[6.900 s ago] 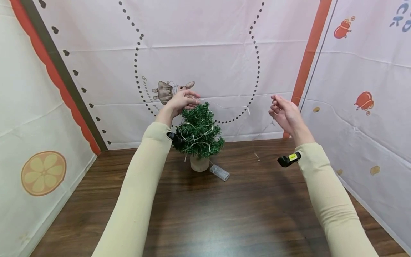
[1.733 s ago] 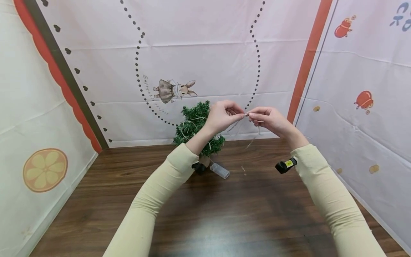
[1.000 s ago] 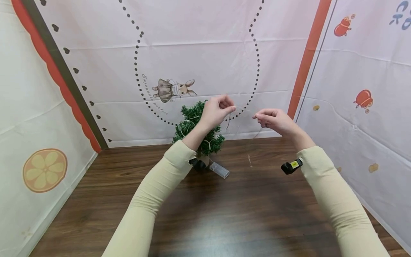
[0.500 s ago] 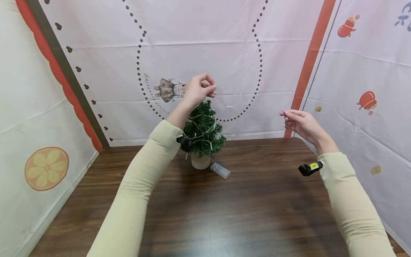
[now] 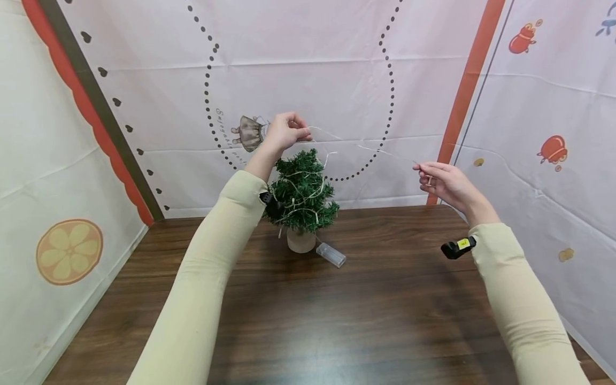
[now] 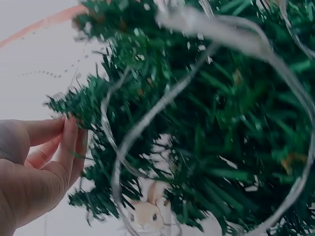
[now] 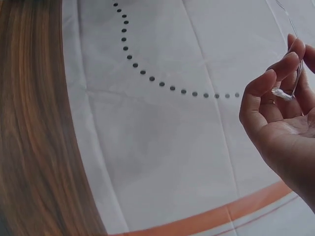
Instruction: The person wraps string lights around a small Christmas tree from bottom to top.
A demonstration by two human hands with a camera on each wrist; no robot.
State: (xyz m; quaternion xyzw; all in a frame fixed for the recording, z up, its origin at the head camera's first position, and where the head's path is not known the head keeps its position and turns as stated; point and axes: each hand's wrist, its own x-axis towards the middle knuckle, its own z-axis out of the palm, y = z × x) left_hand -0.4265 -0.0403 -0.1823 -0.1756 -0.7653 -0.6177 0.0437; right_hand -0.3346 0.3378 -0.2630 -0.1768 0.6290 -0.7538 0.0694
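Observation:
A small artificial Christmas tree (image 5: 304, 187) stands in a pale round base (image 5: 301, 241), wound with a thin clear string of lights (image 5: 344, 140). Above the treetop my left hand (image 5: 286, 131) pinches the wire between thumb and fingers. Out to the right, my right hand (image 5: 447, 182) pinches the wire's far stretch, which runs nearly straight between both hands. In the right wrist view the end of the string, with a small clear bulb (image 7: 281, 94), hangs inside the curled fingers. Branches partly hide the left fingertips in the left wrist view.
A clear battery box (image 5: 331, 255) lies on the dark wooden table (image 5: 337, 321), to the right of the tree base, joined by a wire. Printed white cloth walls (image 5: 298, 43) enclose the table at the back and both sides.
The hands, close together earlier, have moved apart. My left hand has gone up and left over the treetop, my right hand to the right, and the wire between them is now stretched out.

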